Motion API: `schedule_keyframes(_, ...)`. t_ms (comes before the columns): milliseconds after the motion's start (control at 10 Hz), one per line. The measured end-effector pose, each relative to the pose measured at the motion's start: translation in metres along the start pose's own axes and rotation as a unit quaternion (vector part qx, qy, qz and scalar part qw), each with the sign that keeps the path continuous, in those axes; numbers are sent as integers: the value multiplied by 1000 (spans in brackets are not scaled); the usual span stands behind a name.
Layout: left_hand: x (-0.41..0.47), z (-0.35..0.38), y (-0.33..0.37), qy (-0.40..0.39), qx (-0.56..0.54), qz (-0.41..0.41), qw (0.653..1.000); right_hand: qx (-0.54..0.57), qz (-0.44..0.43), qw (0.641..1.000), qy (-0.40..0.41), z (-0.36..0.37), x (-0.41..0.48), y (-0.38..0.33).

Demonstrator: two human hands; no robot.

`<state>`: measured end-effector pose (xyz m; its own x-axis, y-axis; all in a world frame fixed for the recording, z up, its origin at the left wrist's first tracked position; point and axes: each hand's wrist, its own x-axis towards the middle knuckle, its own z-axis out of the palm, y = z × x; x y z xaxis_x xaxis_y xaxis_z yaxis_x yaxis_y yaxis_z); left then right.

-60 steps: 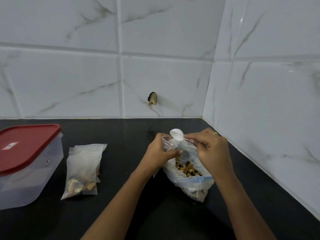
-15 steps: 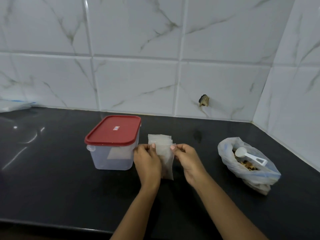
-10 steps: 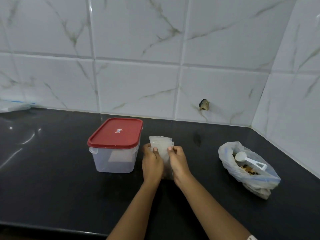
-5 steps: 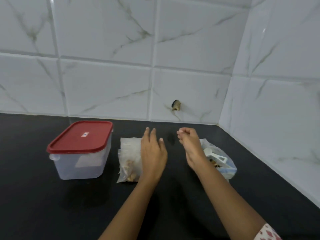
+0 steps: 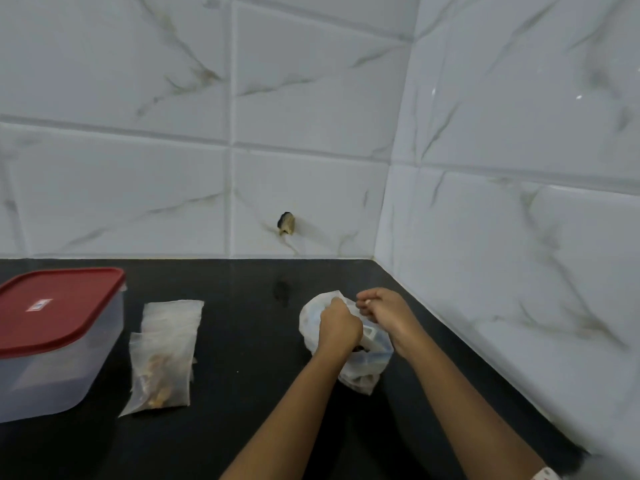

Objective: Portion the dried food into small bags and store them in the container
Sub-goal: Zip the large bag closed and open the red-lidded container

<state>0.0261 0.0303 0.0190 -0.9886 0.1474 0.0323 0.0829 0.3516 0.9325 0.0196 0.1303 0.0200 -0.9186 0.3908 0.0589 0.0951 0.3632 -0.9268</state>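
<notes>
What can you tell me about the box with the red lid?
The box is see-through, cloudy plastic with rounded corners. Its red lid is on and bears a small white label. It stands upright on the black counter at the far left, cut off by the picture's edge. Small bags lie just to its right. No hand touches it. Its inside is too dim to tell.

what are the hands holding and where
The left hand grips the food bag at its open rim. The right hand curls its fingers beside that rim; whether they pinch it cannot be told.
</notes>
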Motion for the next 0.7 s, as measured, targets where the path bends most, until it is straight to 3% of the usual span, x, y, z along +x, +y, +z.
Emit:
schedule_keyframes(200, 16, 10, -4, 9, -19, -133, 991, -142, -26, 989, -18, -1, 2, 15)
schedule_keyframes(300, 21, 9, -1, 6, -18, -162, 987, -161, -42, 986, -21, 2, 2, 15)
schedule_keyframes(400, 12, 6, 1, -2, -72, -146, 987, -147, -47, 988, -22, 3, 0, 13)
schedule_keyframes(700, -5, 26, 16, 28, -99, 66, 993, 9, -22, 999, 30, -35, -1, 5)
